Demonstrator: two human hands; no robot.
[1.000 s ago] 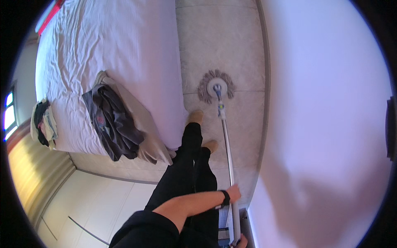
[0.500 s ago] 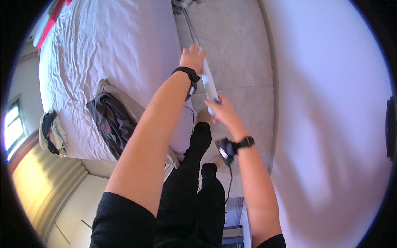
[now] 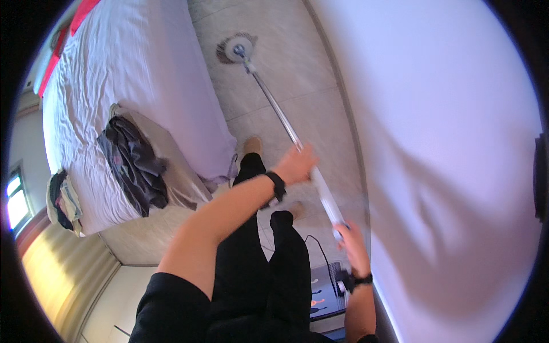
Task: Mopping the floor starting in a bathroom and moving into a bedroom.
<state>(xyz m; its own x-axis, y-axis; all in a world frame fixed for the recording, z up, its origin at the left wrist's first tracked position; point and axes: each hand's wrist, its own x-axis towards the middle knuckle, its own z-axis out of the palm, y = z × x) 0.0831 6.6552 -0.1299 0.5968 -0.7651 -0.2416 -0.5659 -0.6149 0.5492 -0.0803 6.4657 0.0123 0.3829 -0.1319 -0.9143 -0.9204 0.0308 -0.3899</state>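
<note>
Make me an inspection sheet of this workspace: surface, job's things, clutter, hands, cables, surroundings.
Surface: grey tiled floor; wet or dry, cannot tell.
Job's things: mop, its round head pointing away beside the bed.
Clutter: dark garment and clothes pile on the bed.
Hands: left hand grips the mop's handle midway; right hand grips its near end.
Cables: black cable near right wrist; ends unclear.
Surroundings: pale wall right; yellow curtain and window left.

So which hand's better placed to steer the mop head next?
Probably the left hand: it grips around where the metal pole meets the white handle, closer to the mop head. The right hand is at the handle's far end.
</note>
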